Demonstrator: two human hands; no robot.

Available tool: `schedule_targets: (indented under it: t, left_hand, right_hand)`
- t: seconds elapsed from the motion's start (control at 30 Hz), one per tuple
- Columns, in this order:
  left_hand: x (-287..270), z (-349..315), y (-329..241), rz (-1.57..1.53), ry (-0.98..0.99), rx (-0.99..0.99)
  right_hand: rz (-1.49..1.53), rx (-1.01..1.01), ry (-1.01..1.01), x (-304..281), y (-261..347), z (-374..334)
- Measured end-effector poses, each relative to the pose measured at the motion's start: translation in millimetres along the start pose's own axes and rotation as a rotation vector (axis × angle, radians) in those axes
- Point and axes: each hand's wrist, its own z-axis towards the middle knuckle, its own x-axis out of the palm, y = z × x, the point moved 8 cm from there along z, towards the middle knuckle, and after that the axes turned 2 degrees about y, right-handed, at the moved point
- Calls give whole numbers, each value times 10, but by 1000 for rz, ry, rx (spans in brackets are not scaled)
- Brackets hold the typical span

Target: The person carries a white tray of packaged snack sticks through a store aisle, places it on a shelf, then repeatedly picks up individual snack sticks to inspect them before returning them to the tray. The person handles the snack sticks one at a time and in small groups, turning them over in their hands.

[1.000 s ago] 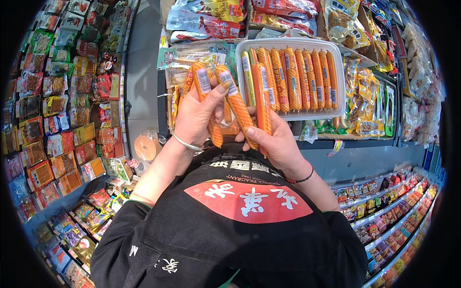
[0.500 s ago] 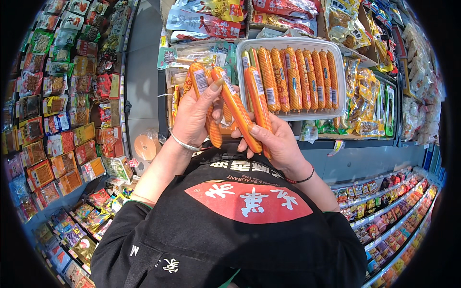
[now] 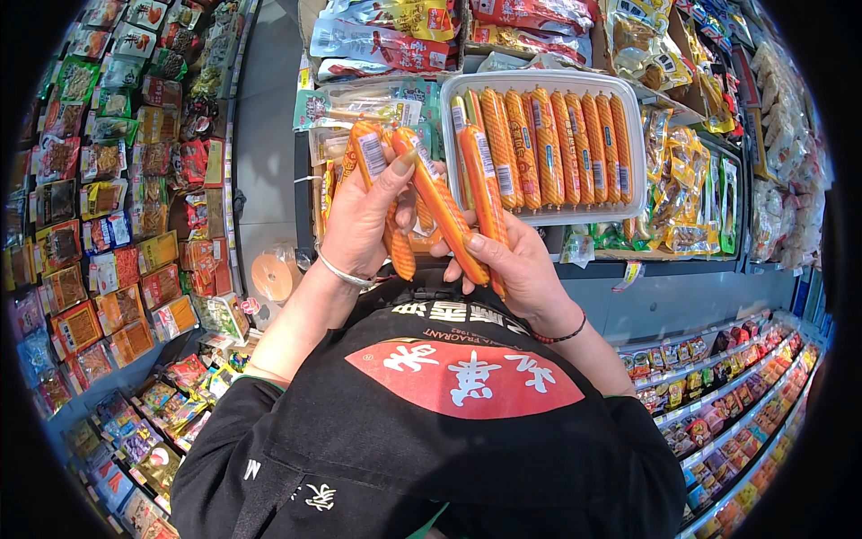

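Observation:
Three orange wrapped sausages are in my hands, just in front of a clear plastic tub [image 3: 584,216]. My left hand [image 3: 355,229] is closed round the left sausage [image 3: 369,153], and its thumb presses near the top of the middle sausage [image 3: 440,202]. The lower end of that middle one lies under the thumb of my right hand [image 3: 525,274]. My right fingers also grip the right sausage [image 3: 486,180], whose upper end overlaps the tub's left side. Each shows a white barcode patch near its top. Inside the tub, several similar sausages [image 3: 549,148] stand side by side in a row.
Boxes of bagged snacks [image 3: 395,45] stand behind the tub, with yellow packets [image 3: 678,189] to its right. Racks of hanging packets [image 3: 117,225] line the left. Tiered shelves of small packs [image 3: 718,404] fill the lower right. A price tag [image 3: 628,275] hangs from the counter edge.

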Motion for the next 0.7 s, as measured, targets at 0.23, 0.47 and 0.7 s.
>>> schedule_targets:
  t: [0.23, 0.47, 0.7]
  left_hand:
    - [10, -17, -48, 10, 5, 11]
    - [-4, -22, -44, 8, -22, 2]
    - [4, -24, -46, 18, -28, -9]
  right_hand:
    - [-10, -7, -7, -5, -5, 7]
    - [-3, -10, -12, -13, -26, 16]
    - [-4, -14, -16, -24, -26, 21]
